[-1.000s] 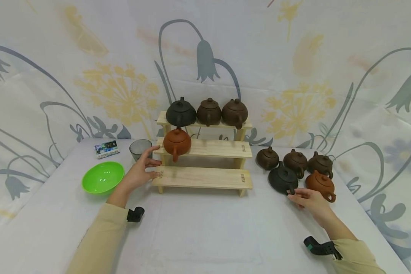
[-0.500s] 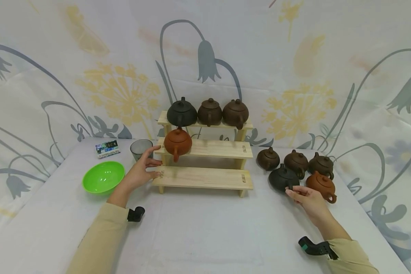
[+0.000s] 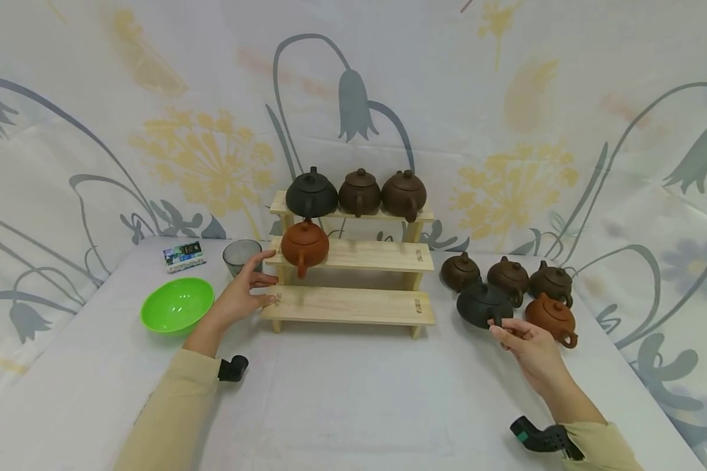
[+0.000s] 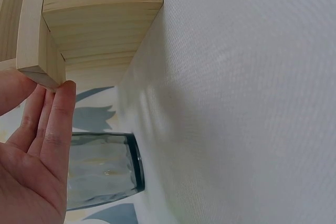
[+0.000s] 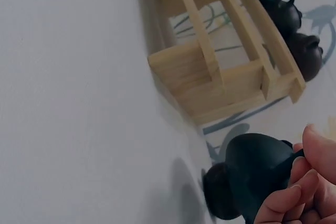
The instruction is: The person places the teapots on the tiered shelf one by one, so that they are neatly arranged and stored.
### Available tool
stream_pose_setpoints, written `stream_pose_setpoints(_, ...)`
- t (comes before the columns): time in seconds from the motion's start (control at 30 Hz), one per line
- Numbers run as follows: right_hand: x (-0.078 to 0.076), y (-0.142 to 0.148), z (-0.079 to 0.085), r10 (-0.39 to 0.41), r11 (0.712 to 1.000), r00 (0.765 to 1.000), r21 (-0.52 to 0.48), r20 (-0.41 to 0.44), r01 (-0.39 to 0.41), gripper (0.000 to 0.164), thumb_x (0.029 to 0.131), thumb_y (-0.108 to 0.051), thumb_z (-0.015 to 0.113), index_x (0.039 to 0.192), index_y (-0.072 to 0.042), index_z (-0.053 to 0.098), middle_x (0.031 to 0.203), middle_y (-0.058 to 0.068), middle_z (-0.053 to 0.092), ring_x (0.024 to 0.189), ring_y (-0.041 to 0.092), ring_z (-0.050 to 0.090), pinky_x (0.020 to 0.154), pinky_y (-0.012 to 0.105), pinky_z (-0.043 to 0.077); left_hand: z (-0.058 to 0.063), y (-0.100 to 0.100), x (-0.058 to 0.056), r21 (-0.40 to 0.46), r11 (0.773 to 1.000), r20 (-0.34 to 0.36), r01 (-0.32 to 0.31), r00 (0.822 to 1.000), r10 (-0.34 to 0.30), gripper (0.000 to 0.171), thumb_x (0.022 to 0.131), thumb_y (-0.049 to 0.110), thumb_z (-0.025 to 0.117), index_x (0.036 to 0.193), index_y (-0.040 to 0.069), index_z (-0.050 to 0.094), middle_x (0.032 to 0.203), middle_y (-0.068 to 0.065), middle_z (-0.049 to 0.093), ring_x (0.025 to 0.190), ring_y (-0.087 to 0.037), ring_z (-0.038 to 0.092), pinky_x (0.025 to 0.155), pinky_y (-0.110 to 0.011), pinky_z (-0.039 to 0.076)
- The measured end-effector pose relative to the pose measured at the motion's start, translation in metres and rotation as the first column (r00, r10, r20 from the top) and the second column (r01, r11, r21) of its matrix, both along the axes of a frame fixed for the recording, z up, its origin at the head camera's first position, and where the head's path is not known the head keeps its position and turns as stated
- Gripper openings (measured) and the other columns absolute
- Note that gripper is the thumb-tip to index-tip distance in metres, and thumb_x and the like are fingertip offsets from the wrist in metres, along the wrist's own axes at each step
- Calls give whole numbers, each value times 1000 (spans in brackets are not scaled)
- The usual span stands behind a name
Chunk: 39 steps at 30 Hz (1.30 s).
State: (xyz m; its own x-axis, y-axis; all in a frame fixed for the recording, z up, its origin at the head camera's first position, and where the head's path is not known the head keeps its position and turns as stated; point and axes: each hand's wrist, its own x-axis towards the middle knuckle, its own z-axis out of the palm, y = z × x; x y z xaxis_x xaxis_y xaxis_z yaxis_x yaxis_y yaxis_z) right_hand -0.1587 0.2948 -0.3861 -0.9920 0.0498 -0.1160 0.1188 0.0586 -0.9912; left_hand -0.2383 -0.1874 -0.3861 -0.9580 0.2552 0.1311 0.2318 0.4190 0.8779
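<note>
My right hand pinches the handle of a black teapot between thumb and fingers. The teapot hangs just above the table, and the right wrist view shows its dark body beside the fingers. At the left end of a three-tier wooden stand, my left hand grips a shelf end. In the left wrist view the thumb lies on one side of the board and the fingers on the other. An orange-brown teapot stands on the middle shelf; one black and two brown teapots fill the top.
Right of the stand, brown teapots and an orange-brown teapot crowd close to the held one. A grey glass cup stands beside my left hand. Further left are a green bowl and a small printed box.
My right hand has raised the black teapot off the table and shifted it slightly left. The left hand keeps its hold on the stand.
</note>
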Motion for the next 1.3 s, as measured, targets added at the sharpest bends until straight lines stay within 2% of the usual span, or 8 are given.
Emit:
stream_pose_setpoints(0.3,6,-19,14,12,994,994,-110,-109,-24,8,87,-8,66,82,-14,68,81,-3,60,79,11,54,69,19,44,-1,-2,1,-7,1000,-6,3,1000,-3,81,82,-13,62,147,14,20,116,-29,55,113,-44,48,93,-53,41)
stream_pose_setpoints(0.57,6,-45,28,55,983,975,-159,-217,-91,17,87,1,62,83,-13,70,80,-2,60,73,12,48,64,22,40,-2,-3,1,0,1000,-11,8,1000,-8,82,81,-12,63,147,14,21,116,-29,55,114,-45,48,91,-52,43)
stream_pose_setpoints(0.9,0,-75,39,105,971,955,-177,-279,-159,22,87,6,60,80,-13,69,81,0,63,69,11,47,63,22,39,-1,-2,1,-9,1000,-4,8,1000,-8,82,82,-12,63,147,14,20,116,-29,55,114,-46,47,89,-51,45)
stream_pose_setpoints(1.07,-5,-92,42,114,968,952,-184,-283,-170,28,86,10,57,78,-14,69,81,1,64,69,11,47,63,21,39,0,-2,1,0,1000,-5,11,1000,-11,82,82,-12,63,147,14,20,117,-29,54,113,-45,48,90,-51,44)
stream_pose_setpoints(1.3,-14,-114,40,145,956,953,-212,-265,-205,27,85,7,61,77,-17,69,83,-1,64,79,10,56,70,17,46,-1,-1,0,3,1000,-22,15,1000,-15,82,81,-13,63,146,14,21,116,-30,54,113,-43,49,93,-54,40)
